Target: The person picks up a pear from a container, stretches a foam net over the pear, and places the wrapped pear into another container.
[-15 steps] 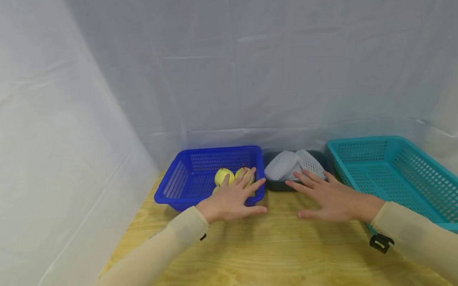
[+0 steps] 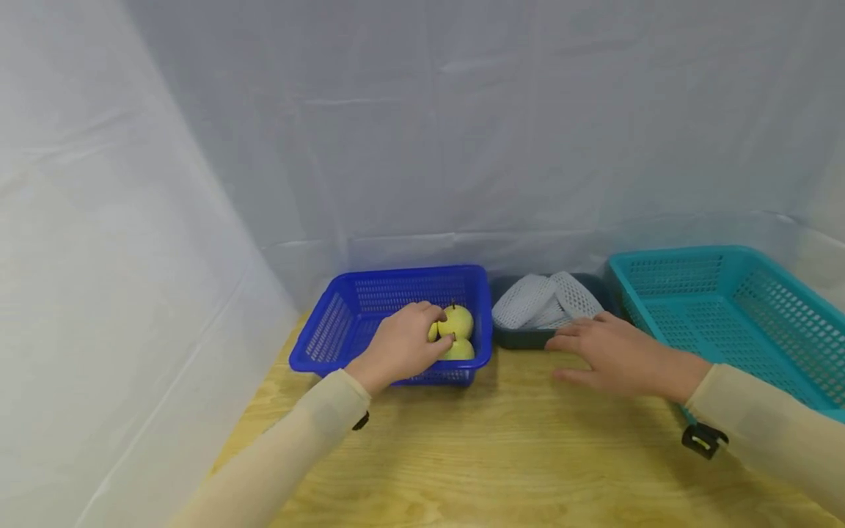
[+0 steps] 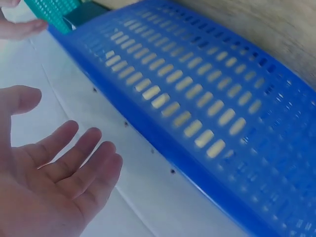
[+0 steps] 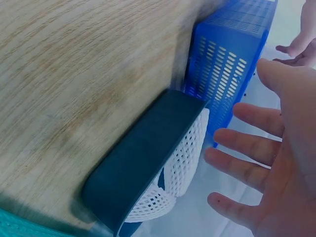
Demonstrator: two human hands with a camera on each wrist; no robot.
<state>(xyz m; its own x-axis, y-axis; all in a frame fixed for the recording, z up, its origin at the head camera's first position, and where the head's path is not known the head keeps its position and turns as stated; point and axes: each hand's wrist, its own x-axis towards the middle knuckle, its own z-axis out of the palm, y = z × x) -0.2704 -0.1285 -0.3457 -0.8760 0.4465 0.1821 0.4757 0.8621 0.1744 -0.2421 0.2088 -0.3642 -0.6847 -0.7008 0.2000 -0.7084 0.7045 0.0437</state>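
Note:
In the head view my left hand [image 2: 401, 345] is over the blue basket [image 2: 396, 276], its fingers bent beside yellow-green round fruit [image 2: 455, 323]; contact cannot be told. The left wrist view shows that hand [image 3: 59, 182] with parted, loosely bent fingers, nothing in them, near the basket's rim. My right hand [image 2: 623, 358] hovers at the front edge of a dark green tray [image 2: 524, 339] with white foam nets [image 2: 524, 302]. Seen from the right wrist, this hand [image 4: 291, 148] has spread, relaxed fingers and holds nothing; the nets [image 4: 185, 153] lie apart from it.
A large teal basket [image 2: 686, 345] stands to the right of the dark tray, on the same wooden table [image 2: 475, 447]. White sheeting [image 2: 462, 147] hangs behind and at the left side. The blue basket and the tray stand side by side.
My left hand has moved slightly left and its spread fingers have bent down toward the fruit, more of which shows. The right hand's fingers have drawn closer together.

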